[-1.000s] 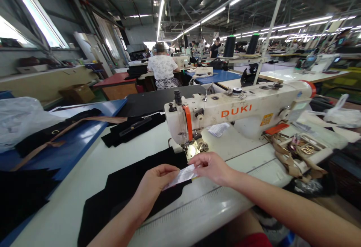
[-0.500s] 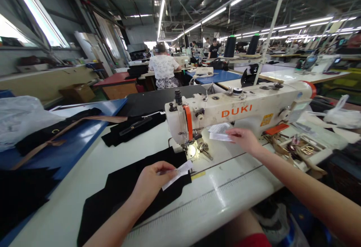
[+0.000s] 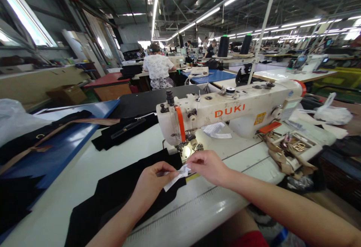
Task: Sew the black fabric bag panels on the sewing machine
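Between my two hands is a small white printed label (image 3: 172,182), held over a black fabric piece (image 3: 118,187). My left hand (image 3: 153,181) pinches its middle between thumb and fingers. At the label's upper right end, the fingertips of my right hand (image 3: 207,166) are closed on it, and it looks creased there. The black fabric lies flat on the sewing machine's pale table, its right end near the needle area. Just behind my hands stands the white sewing machine (image 3: 203,115) with its lamp lit. More white labels (image 3: 216,130) lie on the bed under its arm.
A second black piece with a zipper (image 3: 126,128) lies at the table's back left. To the right, a tray (image 3: 306,147) holds metal buckles and tan straps. A blue table (image 3: 76,138) with black pieces adjoins on the left. Ahead, another person (image 3: 158,66) sits facing away.
My right hand has left the labels under the machine arm and come down left to the label in my left hand. Those other labels now rest on the bed. The view has shifted slightly right.
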`<act>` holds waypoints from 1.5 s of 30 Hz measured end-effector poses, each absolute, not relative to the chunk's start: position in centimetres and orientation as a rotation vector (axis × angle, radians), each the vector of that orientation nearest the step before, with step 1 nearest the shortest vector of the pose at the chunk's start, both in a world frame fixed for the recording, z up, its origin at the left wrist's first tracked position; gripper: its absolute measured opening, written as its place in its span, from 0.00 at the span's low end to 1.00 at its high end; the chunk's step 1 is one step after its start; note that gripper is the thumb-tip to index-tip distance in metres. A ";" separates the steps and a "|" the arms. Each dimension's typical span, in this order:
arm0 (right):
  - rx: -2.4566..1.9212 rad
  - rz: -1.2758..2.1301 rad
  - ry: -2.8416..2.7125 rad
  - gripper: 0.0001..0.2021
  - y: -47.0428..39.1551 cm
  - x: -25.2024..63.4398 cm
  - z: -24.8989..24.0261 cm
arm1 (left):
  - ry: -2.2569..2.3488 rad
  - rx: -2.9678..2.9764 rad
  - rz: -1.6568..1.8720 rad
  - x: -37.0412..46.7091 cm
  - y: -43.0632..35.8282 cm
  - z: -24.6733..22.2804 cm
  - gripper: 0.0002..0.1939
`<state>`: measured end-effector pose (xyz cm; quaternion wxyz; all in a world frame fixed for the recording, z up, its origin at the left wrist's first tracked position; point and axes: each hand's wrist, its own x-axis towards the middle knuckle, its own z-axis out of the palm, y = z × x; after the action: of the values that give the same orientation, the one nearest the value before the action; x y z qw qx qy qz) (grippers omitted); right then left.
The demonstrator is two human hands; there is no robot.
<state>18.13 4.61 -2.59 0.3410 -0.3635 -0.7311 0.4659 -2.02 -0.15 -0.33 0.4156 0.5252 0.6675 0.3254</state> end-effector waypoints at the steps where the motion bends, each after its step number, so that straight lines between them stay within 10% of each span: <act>1: -0.961 1.305 -1.829 0.04 4.8 17.6 -2.9 | 1.657 1.294 0.842 -2.2 -0.2 -0.3 0.19; 18: -1.569 0.518 -1.870 0.03 11.9 29.1 -2.6 | 1.982 1.592 0.637 -2.9 1.2 -1.2 0.09; 29: -0.518 0.217 -2.616 0.11 3.1 18.9 -3.5 | 1.965 1.681 0.644 -3.0 1.7 -1.7 0.09; 45: -0.455 0.177 -2.691 0.13 2.9 18.1 -4.5 | 1.950 1.695 0.614 -3.2 2.9 -1.9 0.10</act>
<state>18.11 2.92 -4.47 0.2022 -0.1629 -0.9636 0.0634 -3.22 2.93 -1.91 0.2405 0.6194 0.7128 0.2244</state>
